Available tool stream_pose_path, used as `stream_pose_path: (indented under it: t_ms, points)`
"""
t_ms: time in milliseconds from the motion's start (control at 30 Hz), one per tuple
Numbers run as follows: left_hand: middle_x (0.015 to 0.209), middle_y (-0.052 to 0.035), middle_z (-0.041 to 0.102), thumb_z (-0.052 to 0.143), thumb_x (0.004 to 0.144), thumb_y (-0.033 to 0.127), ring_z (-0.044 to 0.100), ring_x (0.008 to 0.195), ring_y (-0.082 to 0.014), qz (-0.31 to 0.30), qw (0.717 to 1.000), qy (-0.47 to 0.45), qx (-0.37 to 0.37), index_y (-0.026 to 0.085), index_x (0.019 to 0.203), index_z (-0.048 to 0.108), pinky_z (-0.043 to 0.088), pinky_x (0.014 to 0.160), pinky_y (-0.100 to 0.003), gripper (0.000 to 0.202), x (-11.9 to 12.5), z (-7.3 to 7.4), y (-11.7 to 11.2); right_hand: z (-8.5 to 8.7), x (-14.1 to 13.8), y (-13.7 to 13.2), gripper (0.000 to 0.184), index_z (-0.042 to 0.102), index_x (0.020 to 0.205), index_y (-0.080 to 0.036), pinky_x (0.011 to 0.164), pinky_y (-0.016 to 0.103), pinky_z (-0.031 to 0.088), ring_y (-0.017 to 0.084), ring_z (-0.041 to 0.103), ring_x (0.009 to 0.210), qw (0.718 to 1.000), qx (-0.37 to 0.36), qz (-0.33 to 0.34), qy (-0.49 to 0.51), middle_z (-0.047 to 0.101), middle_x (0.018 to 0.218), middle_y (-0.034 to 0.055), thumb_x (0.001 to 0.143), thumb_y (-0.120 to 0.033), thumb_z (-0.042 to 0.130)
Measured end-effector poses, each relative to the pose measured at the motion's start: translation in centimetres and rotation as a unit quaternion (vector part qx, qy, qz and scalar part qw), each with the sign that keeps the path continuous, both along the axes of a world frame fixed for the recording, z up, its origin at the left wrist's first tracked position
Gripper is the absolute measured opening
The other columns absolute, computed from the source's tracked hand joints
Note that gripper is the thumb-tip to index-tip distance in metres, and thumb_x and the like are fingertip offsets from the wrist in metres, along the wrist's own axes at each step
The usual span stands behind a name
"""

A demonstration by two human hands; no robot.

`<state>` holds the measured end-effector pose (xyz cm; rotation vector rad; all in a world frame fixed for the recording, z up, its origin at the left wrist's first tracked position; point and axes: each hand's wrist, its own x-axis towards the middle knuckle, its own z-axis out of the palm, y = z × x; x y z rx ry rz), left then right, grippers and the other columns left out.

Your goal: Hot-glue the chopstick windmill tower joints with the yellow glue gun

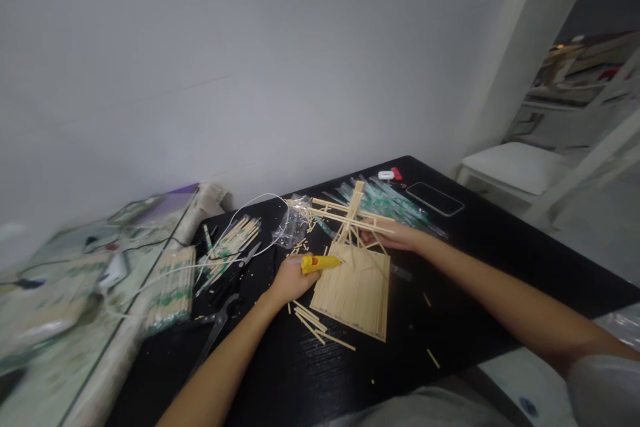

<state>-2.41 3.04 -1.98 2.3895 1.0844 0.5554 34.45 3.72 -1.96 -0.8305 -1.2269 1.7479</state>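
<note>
My left hand point(291, 279) grips a yellow hot glue gun point(323, 263), whose nozzle points right at the model's surface. The model, built of bamboo chopsticks point(353, 297), has a flat slatted panel toward me and a frame of crossed sticks point(353, 210) rising behind it. My right hand point(385, 235) is closed on that frame from the right side, its fingertips partly hidden by the sticks. Cut stick pieces point(310, 321) lie just below my left hand.
On the black table point(450, 293) are pliers point(220, 320), wrapped chopsticks point(233, 243), a clear bag point(287, 230), torn wrappers point(390, 203), a phone point(435, 199) and a small white case point(386, 175). A white cord point(175, 272) crosses from a power strip point(116, 270). A white chair point(515, 163) stands right.
</note>
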Motion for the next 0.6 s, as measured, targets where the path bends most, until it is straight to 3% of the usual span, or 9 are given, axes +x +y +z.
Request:
stream_pose_path:
  t_ms: [133,333,600]
  points:
    - [0.084,-0.0007,0.074,0.077,0.1,0.024,0.071,0.081,-0.0195,-0.001,1.0,0.006,-0.003,0.023,0.084,0.065,0.05,0.083,-0.03,0.02,0.0,0.18,-0.09,-0.12,0.18,0.04,0.065,0.075,0.087,-0.021,0.09,0.037,0.069,0.017,0.07,0.076,1.0,-0.001,0.0,0.008,0.073,0.078,0.0,0.08,-0.069,0.118]
    - [0.085,-0.0009,0.077,0.08,0.1,0.022,0.073,0.082,-0.0196,0.01,1.0,0.016,-0.003,0.022,0.085,0.068,0.05,0.083,-0.031,0.019,0.17,0.24,-0.22,-0.43,0.46,0.1,0.049,0.082,0.102,-0.019,0.096,0.042,0.07,0.022,0.079,0.088,1.0,-0.015,-0.005,0.007,0.079,0.088,0.0042,0.088,-0.052,0.115]
    - [0.087,-0.0016,0.079,0.08,0.102,0.02,0.075,0.084,-0.0203,0.009,1.0,0.019,-0.007,0.022,0.087,0.071,0.05,0.085,-0.031,0.017,0.29,0.4,-0.38,-0.08,0.3,-0.06,0.039,0.082,0.099,-0.021,0.099,0.041,0.071,0.021,0.076,0.084,1.0,-0.022,-0.016,0.008,0.079,0.084,0.0029,0.089,-0.043,0.112]
